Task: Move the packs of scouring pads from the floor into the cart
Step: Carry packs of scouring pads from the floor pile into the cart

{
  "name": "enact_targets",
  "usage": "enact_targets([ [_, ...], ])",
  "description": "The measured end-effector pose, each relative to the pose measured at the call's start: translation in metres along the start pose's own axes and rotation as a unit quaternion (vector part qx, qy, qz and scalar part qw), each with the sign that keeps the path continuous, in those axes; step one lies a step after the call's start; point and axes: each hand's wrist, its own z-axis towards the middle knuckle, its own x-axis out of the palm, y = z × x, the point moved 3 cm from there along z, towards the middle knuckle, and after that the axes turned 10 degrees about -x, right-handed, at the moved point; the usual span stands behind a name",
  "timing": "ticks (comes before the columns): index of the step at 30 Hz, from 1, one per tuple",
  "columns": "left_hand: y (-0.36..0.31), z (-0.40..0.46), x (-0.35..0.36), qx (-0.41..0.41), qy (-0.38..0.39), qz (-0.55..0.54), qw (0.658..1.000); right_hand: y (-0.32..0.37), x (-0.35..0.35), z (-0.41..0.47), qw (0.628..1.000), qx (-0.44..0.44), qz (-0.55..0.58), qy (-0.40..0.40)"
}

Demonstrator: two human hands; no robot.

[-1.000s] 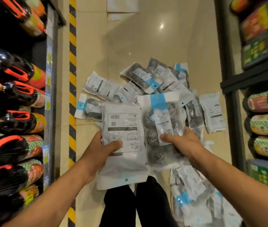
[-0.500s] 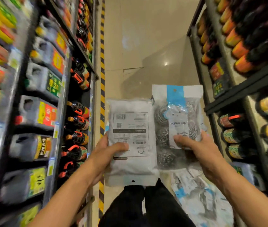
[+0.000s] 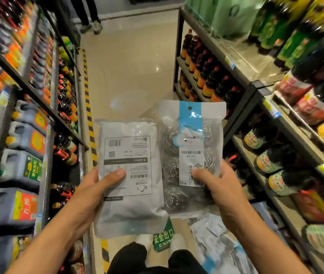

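Shop aisle with a pale tiled floor (image 3: pixel 129 62), shelves of dark bottles (image 3: pixel 202 76) on both sides. Left hand (image 3: pixel 90 196) grips one pack of scouring pads (image 3: pixel 131 186), printed back showing. Right hand (image 3: pixel 222 188) pinches a second pack (image 3: pixel 190 147), blue label up, just beside it. More packs (image 3: pixel 214 246) lie on the floor below the right forearm.

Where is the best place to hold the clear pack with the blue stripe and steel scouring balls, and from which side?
Grip the clear blue-striped pack of steel scouring balls at its lower right, from below and the right, as the right hand does: thumb on the flat label front, fingers behind. The bag is flat, upright and soft, so a pinch there probably holds it well. The hanging hole at the top is free.
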Motion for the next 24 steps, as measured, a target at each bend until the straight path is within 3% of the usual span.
enact_targets([
  [10,-0.041,0.041,0.036,-0.058,0.192,0.146,0.969,-0.007,-0.01,-0.081,0.972,0.029,0.043,-0.231],
  [16,-0.033,0.045,0.096,-0.109,0.31,0.238,0.914,-0.017,-0.02,-0.154,0.919,0.051,0.068,-0.385],
  [24,0.008,-0.006,0.193,-0.121,0.399,0.345,0.841,-0.037,-0.044,-0.251,0.837,0.066,0.12,-0.529],
])
